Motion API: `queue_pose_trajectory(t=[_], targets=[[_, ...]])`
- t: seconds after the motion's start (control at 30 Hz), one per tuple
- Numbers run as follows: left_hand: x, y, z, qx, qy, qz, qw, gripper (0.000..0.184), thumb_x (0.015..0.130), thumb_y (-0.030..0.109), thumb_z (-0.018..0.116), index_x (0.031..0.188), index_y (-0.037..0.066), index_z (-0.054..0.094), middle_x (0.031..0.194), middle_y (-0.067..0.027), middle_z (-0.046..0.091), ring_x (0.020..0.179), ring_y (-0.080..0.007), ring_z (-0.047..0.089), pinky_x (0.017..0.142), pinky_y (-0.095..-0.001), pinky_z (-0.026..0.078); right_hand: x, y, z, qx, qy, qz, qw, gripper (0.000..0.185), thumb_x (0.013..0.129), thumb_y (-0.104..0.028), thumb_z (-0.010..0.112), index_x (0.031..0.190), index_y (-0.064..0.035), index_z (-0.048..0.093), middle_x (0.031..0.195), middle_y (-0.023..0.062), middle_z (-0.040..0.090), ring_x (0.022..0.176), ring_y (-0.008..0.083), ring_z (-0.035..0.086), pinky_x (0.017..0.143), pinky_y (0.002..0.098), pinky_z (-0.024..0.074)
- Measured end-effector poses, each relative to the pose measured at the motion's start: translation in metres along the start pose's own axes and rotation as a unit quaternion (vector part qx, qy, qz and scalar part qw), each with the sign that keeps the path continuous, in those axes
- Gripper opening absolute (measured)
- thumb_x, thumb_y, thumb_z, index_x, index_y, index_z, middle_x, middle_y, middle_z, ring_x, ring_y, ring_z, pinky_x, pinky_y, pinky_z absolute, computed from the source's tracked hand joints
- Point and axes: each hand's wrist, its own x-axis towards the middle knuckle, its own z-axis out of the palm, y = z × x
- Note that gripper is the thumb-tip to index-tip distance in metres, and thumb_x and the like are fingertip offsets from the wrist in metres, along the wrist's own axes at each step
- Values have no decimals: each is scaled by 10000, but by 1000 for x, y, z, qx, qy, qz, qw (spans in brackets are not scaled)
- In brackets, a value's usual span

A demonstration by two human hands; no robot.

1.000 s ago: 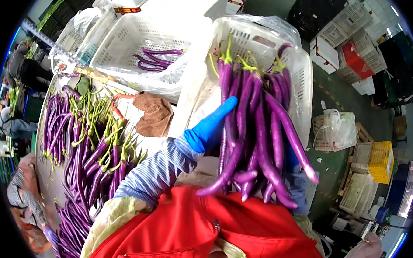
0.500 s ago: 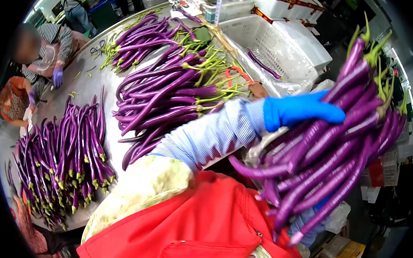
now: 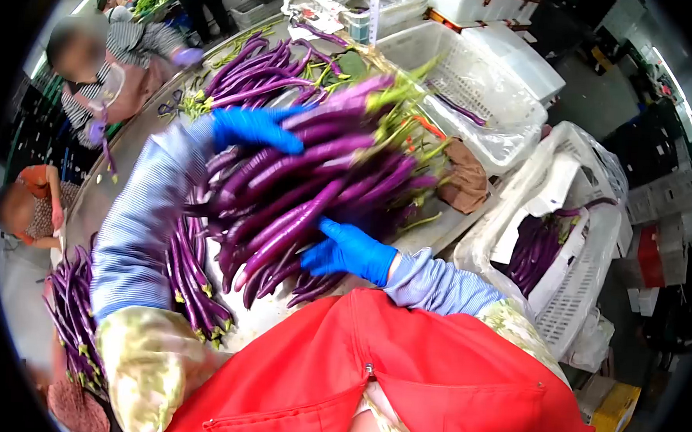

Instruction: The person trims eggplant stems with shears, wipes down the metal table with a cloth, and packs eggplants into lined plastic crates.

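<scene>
A big bundle of long purple eggplants [image 3: 308, 187] is between my blue-gloved hands above the metal table, its green stems pointing up and right and blurred by motion. My left hand [image 3: 257, 128] grips the bundle from its upper left side, fingers over the top. From below and the right, my right hand [image 3: 350, 252] clasps the lower side, thumb and fingers against the eggplants. Part of the eggplant pile under the bundle is hidden. To the left, more eggplants [image 3: 190, 274] lie in rows with stems toward me; my left sleeve covers some of them.
A lined white crate [image 3: 568, 306] on the right holds eggplants in a white box. Another white basket [image 3: 455, 69] stands behind the table, a single eggplant [image 3: 459, 110] in it. A brown cloth [image 3: 465, 175] lies at the table edge. Co-workers stand along the far left side.
The eggplant bundle has moved left, from beyond the table's right side to above the table, held by both hands. The right hand, mostly hidden before, now shows. The view has shifted too.
</scene>
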Motion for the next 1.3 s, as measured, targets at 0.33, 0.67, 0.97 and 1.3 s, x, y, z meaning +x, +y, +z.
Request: queue_pose_trajectory(t=[0.33,0.67,0.97,1.3], targets=[[38,-63,-18,18,179,-40,983,922,827,378,708,1504,66,165,1523,-134,254,1388,-216,248,1145,-335,181,-2,-19,-64,-12,-116,135,984,344,943,-190,527,1236,-11,531,1051,158,637,891,247,662,761,348,580],[33,-65,12,131,240,55,960,1045,783,399,742,1510,61,73,1553,-169,159,1434,-257,157,1165,-356,124,-80,-259,-127,-375,-82,-220,897,215,955,-129,509,1065,38,588,1006,164,655,880,175,661,781,299,528],[37,-86,32,318,367,25,874,984,761,520,701,1468,18,235,1452,-231,340,1312,-375,380,1089,-428,315,82,-246,-386,-855,301,-217,361,240,767,-95,576,978,9,620,947,214,635,861,402,613,759,452,506],[44,-104,53,354,482,62,799,1048,680,575,715,1486,91,249,1380,-199,417,1260,-366,415,1013,-482,325,8,-310,-326,-524,222,-118,813,182,796,-116,618,672,-33,514,558,104,548,402,191,531,348,311,397]])
